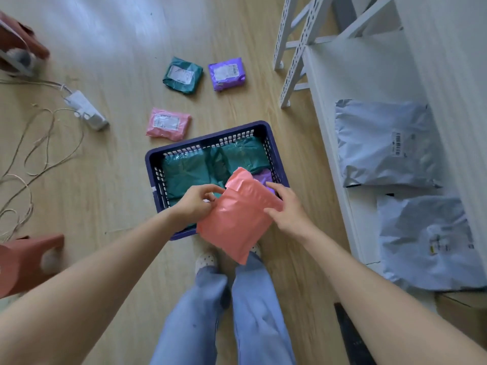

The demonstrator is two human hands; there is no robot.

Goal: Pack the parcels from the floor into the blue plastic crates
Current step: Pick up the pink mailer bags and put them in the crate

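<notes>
My left grip (196, 204) pinches the held parcel (237, 222), plain salmon-pink, at its nine o'clock edge. My right grip (286, 209) clasps its three o'clock edge, over the crate (208, 140)'s near end. Green bags (184, 172) lie inside. Toward twelve on the floor lie a pink parcel (168, 123), green parcel (182, 75) and purple parcel (227, 73), their white labels too blurred to read.

Arms outstretched, left grip (196, 202) and right grip (287, 209) pinch pink parcel (237, 222).

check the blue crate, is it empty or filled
Partly filled: the blue crate holds teal parcels and a purple parcel; its walls rise above them.
</notes>
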